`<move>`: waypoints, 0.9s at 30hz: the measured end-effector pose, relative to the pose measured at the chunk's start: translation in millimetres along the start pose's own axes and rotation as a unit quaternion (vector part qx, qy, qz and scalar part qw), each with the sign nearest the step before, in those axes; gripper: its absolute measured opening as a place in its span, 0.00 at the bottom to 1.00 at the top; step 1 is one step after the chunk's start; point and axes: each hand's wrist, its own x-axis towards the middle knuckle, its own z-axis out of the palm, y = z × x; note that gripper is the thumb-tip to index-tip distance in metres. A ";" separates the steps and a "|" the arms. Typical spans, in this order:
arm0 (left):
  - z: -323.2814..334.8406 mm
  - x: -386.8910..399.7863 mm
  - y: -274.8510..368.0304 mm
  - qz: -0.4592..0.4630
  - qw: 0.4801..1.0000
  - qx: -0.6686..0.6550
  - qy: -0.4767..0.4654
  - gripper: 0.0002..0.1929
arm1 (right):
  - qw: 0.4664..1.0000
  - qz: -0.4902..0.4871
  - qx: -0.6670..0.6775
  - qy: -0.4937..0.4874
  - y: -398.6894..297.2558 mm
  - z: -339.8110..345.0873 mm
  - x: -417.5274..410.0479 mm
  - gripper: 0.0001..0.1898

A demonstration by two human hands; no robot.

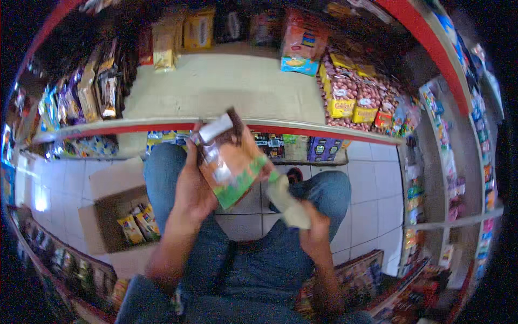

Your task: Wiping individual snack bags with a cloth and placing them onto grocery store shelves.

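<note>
A glossy snack pouch [230,162], brown at the top, orange in the middle and green along the bottom, is tilted above my lap. My left hand [194,198] grips it along its left side. Closed around one end of a pale cloth [285,202] is my right hand [317,227], over my right thigh. The cloth is motion-blurred and stretches up towards the pouch's right edge; whether the two touch is unclear.
Before me runs a cream shelf [226,89] with a red front edge. Brown and purple packets [81,93] line its left, round-candy bags [356,97] its right. An open cardboard box [109,214] with several yellow packets is on the tiled floor [372,178]. Stocked racks [449,162] stand right.
</note>
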 end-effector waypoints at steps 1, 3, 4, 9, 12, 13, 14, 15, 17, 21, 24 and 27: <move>3.9 3.8 11.1 -0.048 0.998 -0.035 -0.024 0.27 | 0.988 0.124 0.039 0.080 1.6 -4.5 -3.6 0.28; 24.9 7.1 5.5 0.051 0.998 0.001 -0.046 0.28 | 0.955 0.244 0.067 0.153 -1.3 -8.1 8.8 0.23; 29.0 8.5 3.5 0.053 0.998 0.020 -0.039 0.28 | 0.904 0.228 0.276 0.233 -9.1 -0.4 24.5 0.22; 33.4 16.8 -18.5 0.036 0.996 0.078 -0.009 0.30 | 0.876 0.126 0.398 0.242 -20.6 19.2 75.1 0.24; 18.9 28.3 -30.1 0.075 0.982 0.173 0.029 0.31 | 0.914 0.121 0.261 0.286 -38.9 9.3 99.5 0.22; 24.4 26.0 -33.5 0.074 0.983 0.168 0.028 0.31 | 0.930 0.124 0.140 0.317 -39.5 3.9 103.6 0.22; 33.1 18.0 -35.4 0.076 0.980 0.180 0.033 0.32 | 0.936 0.087 0.015 0.341 -35.9 0.7 104.3 0.20; 40.2 10.4 -33.3 0.080 0.977 0.195 0.041 0.34 | 0.937 0.087 0.015 0.338 -34.5 -2.3 109.3 0.20; 42.1 12.8 -27.8 0.032 0.984 0.176 0.002 0.34 | 0.927 -0.137 -0.265 0.229 -35.7 -7.7 125.1 0.18; 38.5 52.0 -14.4 0.071 0.988 0.137 -0.008 0.30 | 0.963 -0.115 -0.189 0.151 -38.2 -0.5 145.1 0.20; 36.1 73.6 -2.8 0.114 0.965 0.229 -0.054 0.24 | 0.969 -0.125 -0.159 0.142 -34.4 -10.6 155.4 0.19; 32.4 108.7 4.0 0.172 0.944 0.273 -0.063 0.26 | 0.966 -0.147 -0.152 0.147 -16.3 -26.0 156.4 0.14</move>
